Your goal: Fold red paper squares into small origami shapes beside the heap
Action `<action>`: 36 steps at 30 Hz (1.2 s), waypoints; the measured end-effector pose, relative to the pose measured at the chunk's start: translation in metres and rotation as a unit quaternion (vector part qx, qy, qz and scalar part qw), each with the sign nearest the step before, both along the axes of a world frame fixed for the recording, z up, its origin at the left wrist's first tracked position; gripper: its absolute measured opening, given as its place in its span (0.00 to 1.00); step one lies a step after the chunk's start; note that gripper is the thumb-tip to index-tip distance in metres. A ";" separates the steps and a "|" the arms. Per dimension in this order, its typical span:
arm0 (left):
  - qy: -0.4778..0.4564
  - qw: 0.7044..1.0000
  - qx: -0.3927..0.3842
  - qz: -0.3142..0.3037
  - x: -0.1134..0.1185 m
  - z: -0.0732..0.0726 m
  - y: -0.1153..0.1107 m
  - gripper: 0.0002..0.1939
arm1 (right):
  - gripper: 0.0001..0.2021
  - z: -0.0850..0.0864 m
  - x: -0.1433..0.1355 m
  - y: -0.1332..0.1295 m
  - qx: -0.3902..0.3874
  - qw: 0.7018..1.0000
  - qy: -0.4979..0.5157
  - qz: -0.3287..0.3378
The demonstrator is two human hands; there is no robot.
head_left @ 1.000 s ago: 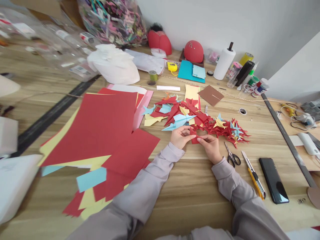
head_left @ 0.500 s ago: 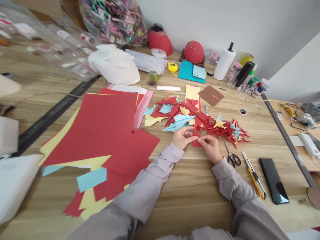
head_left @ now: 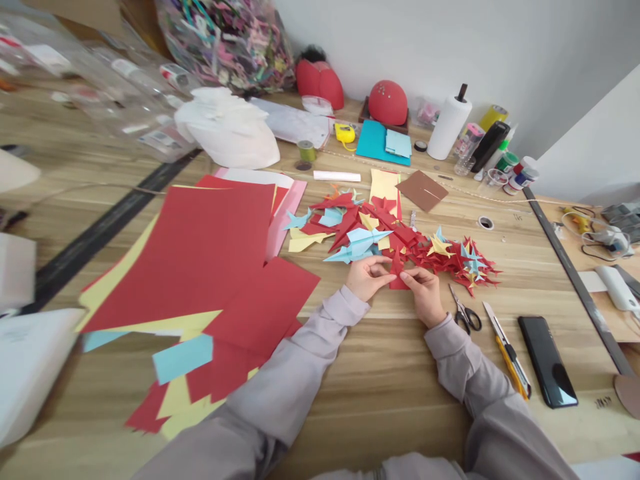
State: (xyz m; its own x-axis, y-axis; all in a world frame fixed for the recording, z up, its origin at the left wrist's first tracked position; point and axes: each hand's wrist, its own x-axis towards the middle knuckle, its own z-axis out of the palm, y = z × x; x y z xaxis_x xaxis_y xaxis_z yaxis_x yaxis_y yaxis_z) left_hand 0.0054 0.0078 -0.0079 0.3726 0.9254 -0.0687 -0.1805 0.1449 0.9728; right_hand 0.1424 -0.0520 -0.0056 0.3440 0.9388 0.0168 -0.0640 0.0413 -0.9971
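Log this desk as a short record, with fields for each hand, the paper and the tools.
Left hand: pinching a small red paper
Right hand: pinching the same piece
Folded pieces: red, blue and yellow, piled just beyond the hands
Flat sheets: mostly red, overlapping, on the left
Tools: scissors and box cutter, on the right
Phone: right of the cutter

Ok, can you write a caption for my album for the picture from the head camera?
Two hands pinch a small red paper beside a colorful heap of folded paper.
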 end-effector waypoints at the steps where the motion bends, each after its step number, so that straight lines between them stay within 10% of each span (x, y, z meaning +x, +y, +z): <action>1: 0.002 1.000 0.004 0.003 0.000 0.001 0.000 0.20 | 0.05 0.000 0.000 0.000 -0.003 1.000 0.000 0.000; 36: -0.015 0.997 0.037 -0.071 0.001 0.000 -0.003 0.17 | 0.06 -0.011 0.005 0.005 0.009 0.997 0.060 -0.043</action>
